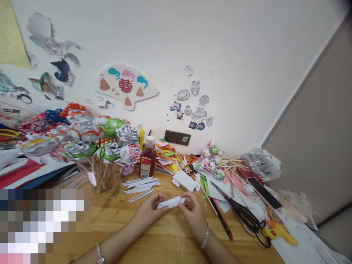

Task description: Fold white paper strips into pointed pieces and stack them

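Note:
A folded strip of white paper (pixel 171 202) is held level just above the wooden table (pixel 154 238). My left hand (pixel 150 209) pinches its left end, thumb in front and fingers behind. At the other end, my right hand (pixel 191 209) grips it between thumb and fingers. Just beyond my left hand lies a loose group of folded white paper strips (pixel 141 185). Behind my right hand sits a small stack of white paper pieces (pixel 185 180).
Paper flowers (pixel 85 130) stand in a clear container (pixel 103 179) at left, beside a sauce bottle (pixel 147 157). To the right lie black scissors (pixel 242 211), a pencil (pixel 221 218), a phone (pixel 264 192), a yellow glue gun (pixel 280 233) and stick-mounted paper buds (pixel 211 161). A wall closes the back.

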Motion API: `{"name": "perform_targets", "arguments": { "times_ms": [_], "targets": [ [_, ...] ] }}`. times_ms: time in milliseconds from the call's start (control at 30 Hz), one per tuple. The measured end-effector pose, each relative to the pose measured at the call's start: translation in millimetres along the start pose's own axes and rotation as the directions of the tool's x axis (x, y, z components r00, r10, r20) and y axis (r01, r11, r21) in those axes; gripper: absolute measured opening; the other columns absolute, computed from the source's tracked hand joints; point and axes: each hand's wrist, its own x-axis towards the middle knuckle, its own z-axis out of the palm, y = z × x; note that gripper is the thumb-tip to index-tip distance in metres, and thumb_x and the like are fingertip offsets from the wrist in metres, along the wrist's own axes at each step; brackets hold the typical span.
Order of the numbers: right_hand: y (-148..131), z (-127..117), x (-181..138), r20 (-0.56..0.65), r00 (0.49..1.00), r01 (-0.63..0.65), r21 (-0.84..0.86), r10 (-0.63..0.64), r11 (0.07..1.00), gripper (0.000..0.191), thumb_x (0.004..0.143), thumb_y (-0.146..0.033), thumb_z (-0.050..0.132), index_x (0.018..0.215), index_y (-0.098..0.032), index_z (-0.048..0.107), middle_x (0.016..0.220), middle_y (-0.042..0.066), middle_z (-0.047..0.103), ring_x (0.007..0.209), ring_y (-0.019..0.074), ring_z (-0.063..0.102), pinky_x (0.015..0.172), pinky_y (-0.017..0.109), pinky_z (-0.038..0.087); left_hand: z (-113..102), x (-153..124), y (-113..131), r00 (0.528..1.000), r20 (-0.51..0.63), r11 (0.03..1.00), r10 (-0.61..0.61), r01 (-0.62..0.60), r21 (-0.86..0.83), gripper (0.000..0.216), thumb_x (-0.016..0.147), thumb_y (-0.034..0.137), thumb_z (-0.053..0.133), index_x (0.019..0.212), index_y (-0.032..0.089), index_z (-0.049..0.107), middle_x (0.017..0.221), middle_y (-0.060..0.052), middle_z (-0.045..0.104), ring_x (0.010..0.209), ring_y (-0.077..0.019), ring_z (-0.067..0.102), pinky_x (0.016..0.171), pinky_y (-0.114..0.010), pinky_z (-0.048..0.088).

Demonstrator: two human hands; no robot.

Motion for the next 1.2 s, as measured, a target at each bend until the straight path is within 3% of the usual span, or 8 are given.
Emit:
{"name": "perform_targets", "arguments": {
  "times_ms": [400, 600, 800, 1200],
  "targets": [
    [-5, 0, 0, -0.009, 0.999, -0.049, 0.034, 0.05, 0.998, 0.016, 0.066, -0.019, 0.056, 0.081, -0.019, 0.048, 0.06, -0.004, 0.051, 0.055, 0.0127, 0.048, 0.05, 0.022, 0.038, -2, 1, -6, 0.997, 0.06, 0.997, -0.038, 0.034, 0.065, 0.024, 0.059, 0.027, 0.061, 0.078, 0.015, 0.053, 0.079, -0.003, 0.06, 0.075, -0.0166, 0.056, 0.07, -0.026, 0.043],
    [3, -2, 2, 0.047, 0.996, -0.08, 0.064, 0.078, 0.995, 0.029, 0.067, -0.02, 0.056, 0.095, -0.019, 0.049, 0.063, -0.003, 0.051, 0.057, 0.0128, 0.049, 0.051, 0.023, 0.039, -3, 0, -6, 0.997, 0.053, 0.995, -0.054, 0.049, 0.09, 0.024, 0.058, 0.028, 0.061, 0.077, 0.015, 0.055, 0.079, -0.003, 0.062, 0.077, -0.0179, 0.056, 0.071, -0.027, 0.043],
    [8, -3, 4, 0.086, 0.992, -0.092, 0.027, 0.089, 0.995, 0.014, 0.067, -0.021, 0.056, 0.08, -0.017, 0.053, 0.066, -0.001, 0.053, 0.06, 0.0132, 0.05, 0.053, 0.023, 0.039, -2, -1, -2, 0.998, 0.046, 0.986, -0.046, 0.038, 0.16, 0.02, 0.058, 0.027, 0.058, 0.075, 0.015, 0.056, 0.076, -0.003, 0.062, 0.074, -0.0182, 0.056, 0.069, -0.027, 0.043],
    [5, -3, 4, 0.076, 0.995, -0.065, -0.063, 0.07, 0.996, 0.01, 0.065, -0.019, 0.057, 0.075, -0.017, 0.053, 0.064, -0.002, 0.051, 0.058, 0.0127, 0.047, 0.053, 0.022, 0.037, -1, -4, 10, 0.995, 0.068, 0.955, -0.067, 0.045, 0.292, 0.018, 0.061, 0.023, 0.054, 0.077, 0.016, 0.057, 0.076, -0.001, 0.061, 0.071, -0.0171, 0.055, 0.063, -0.024, 0.041]
  ]
}}
